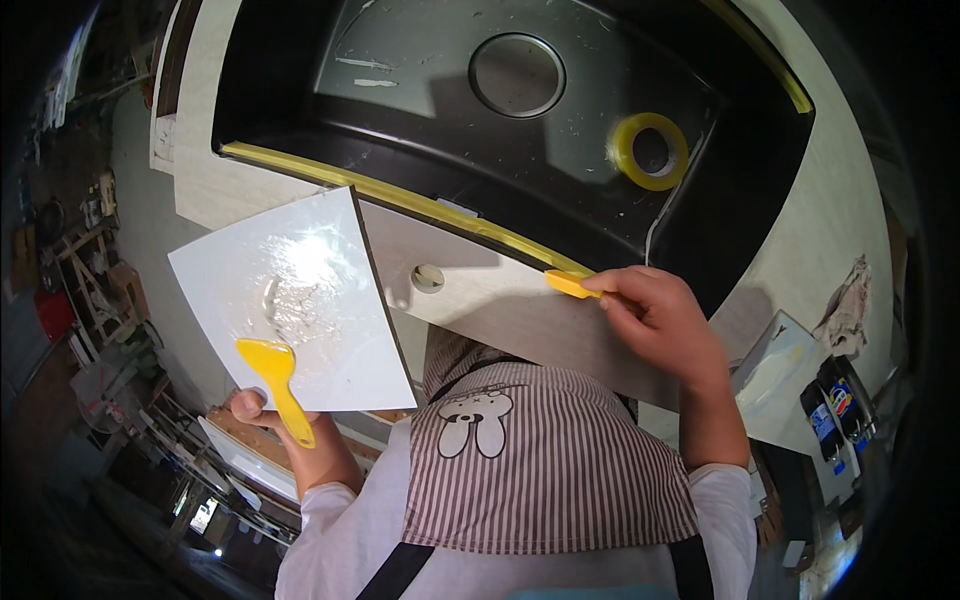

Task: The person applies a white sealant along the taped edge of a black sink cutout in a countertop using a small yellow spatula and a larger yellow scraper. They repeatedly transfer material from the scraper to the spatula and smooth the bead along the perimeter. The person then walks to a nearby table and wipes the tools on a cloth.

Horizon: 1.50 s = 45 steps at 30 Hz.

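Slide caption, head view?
Left hand holds a white board bearing a yellow scraper; right hand holds a yellow spreader by yellow tape edging a black sink.

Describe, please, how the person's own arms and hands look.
The bare, partly hidden left hand and bare right hand show no gloves. The white fabric left sleeve and white fabric right sleeve leave the forearms mostly uncovered.

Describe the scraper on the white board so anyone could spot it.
Near the black sink, the left hand supports a white board. Lying across the board's lower edge is a yellow scraper, handle overhanging. Its flared blade and handle both show, whereas the other yellow tool has its handle mostly hidden in the right hand.
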### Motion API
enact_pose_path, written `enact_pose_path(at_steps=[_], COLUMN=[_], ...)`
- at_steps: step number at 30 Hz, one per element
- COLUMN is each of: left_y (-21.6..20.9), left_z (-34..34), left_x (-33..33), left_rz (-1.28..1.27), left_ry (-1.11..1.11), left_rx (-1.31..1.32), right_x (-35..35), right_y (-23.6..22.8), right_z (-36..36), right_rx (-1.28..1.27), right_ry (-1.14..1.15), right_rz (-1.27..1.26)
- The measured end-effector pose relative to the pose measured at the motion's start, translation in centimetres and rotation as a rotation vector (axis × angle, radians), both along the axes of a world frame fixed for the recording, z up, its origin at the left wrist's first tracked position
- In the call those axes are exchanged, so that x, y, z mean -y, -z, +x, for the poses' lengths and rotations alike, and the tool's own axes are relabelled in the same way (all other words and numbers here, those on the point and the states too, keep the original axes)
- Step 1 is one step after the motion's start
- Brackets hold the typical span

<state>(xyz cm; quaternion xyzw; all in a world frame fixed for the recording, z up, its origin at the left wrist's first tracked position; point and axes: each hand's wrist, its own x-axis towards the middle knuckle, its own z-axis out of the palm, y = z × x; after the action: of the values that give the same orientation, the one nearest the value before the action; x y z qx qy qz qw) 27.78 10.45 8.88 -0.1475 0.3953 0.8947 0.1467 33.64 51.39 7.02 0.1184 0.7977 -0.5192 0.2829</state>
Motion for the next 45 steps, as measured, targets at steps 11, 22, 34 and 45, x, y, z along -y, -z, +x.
enact_pose_path(at_steps=[11,22,34,45], left_y=[-0.1,-0.1,0.7,1.3], left_z=[0.7,0.8,0.9,1.9], left_x=[0.0,-0.5,-1.6,-0.4], left_rz=[-0.011,-0.042,-0.065,-0.067], left_ry=[-0.024,-0.034,0.001,0.095], left_rx=[-0.004,-0.012,-0.001,-0.010], right_x=[-0.5,-0.7,-5.5,-3.2], right_y=[0.1,0.2,-1.7,0.1], right_z=[0.7,0.8,5.0,5.4], right_rx=[-0.001,0.007,-0.034,-0.024], right_ry=[-0.024,-0.036,0.300,0.086], right_rz=[0.063,0.089,-0.131,0.008])
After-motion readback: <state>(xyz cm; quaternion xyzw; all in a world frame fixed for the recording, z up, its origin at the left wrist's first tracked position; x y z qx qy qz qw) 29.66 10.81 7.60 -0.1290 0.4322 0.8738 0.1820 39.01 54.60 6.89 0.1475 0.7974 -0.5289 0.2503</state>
